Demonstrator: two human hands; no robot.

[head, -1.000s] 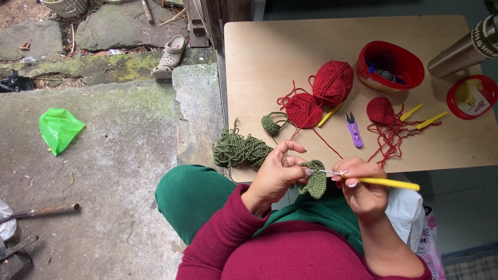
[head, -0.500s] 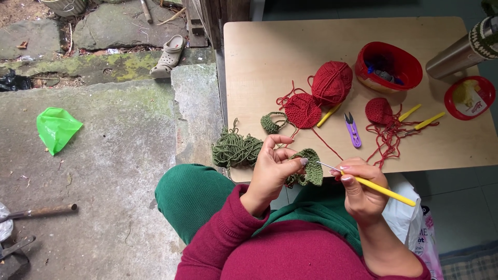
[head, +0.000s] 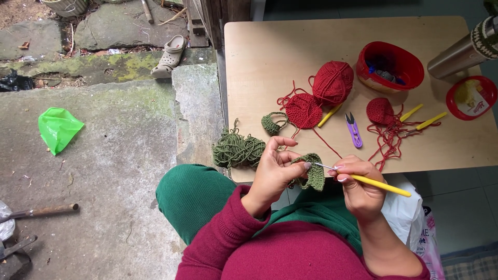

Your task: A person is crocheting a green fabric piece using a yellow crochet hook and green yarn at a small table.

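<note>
Since a moment ago your right hand (head: 358, 189) levelled the yellow hook (head: 381, 184), tip at the green leaf piece (head: 313, 173) pinched in your left hand (head: 275, 173); another stitch begins.

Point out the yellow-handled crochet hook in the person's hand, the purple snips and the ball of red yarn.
crochet hook (head: 381, 184), head view, on the yellow handle past the right hand.
purple snips (head: 354, 131), head view, on the handle's middle.
ball of red yarn (head: 332, 82), head view, on its centre.
</note>
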